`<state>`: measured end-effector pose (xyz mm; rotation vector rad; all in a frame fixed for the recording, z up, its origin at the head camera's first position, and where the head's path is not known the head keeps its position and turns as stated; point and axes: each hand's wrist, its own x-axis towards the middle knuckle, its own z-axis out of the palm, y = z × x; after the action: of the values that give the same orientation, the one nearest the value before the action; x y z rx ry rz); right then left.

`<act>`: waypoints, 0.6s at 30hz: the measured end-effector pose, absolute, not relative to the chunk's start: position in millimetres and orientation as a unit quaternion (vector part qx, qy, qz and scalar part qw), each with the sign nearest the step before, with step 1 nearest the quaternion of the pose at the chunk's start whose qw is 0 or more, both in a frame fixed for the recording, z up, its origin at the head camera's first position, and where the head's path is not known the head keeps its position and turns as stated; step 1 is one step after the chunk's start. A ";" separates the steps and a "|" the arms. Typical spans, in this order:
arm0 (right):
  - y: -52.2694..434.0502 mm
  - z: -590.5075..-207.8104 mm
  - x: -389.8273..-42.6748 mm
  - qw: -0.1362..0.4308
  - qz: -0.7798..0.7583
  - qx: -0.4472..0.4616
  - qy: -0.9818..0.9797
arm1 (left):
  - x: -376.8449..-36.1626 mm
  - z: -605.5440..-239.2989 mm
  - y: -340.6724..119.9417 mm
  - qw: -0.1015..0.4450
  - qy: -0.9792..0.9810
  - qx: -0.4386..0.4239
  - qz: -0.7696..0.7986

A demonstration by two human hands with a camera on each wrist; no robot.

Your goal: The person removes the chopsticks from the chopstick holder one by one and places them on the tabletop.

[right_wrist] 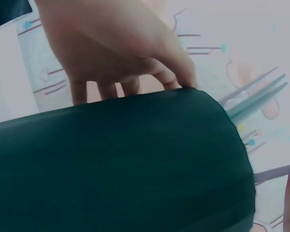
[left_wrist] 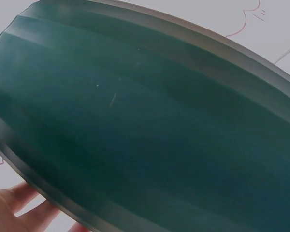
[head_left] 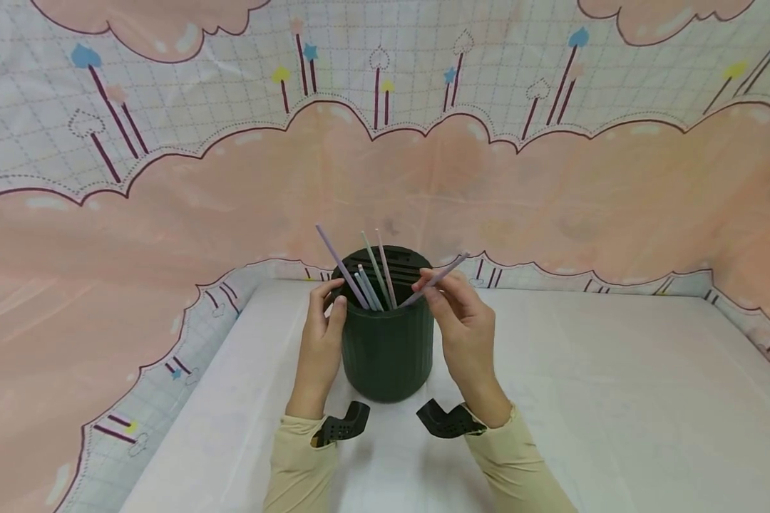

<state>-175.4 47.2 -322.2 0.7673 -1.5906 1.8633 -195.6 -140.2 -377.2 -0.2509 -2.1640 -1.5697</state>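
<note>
Purple straw (head_left: pixel 438 276) in right hand (head_left: pixel 465 320)

A white table cover (head_left: pixel 590 399) lies flat. Behind and beside the table cover rises a pink cloud-patterned backdrop (head_left: pixel 552 199), with a grid band of coloured hearts and stars above it.

A dark green ribbed cup (head_left: pixel 388 349) stands upright on the white desk (head_left: pixel 584 399), round and tall, with a slotted insert at its far rim. Inside it lean 4 thin pastel sticks (head_left: pixel 367 274), fanned toward the left and back: 1 long lilac, 1 pale green, 1 pink and 1 shorter light blue. A 5th lilac stick (head_left: pixel 438 278) slants over the right rim, lower end inside the cup.
</note>
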 end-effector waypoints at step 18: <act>83.4 -319.3 -185.3 0.276 0.757 0.298 -0.512 | -195.2 -377.0 -140.1 0.231 -0.791 -0.091 -0.558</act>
<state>-185.3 83.4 -319.3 0.8015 -1.3754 2.0343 -195.2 -140.1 -377.0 -0.2491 -2.1757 -1.5353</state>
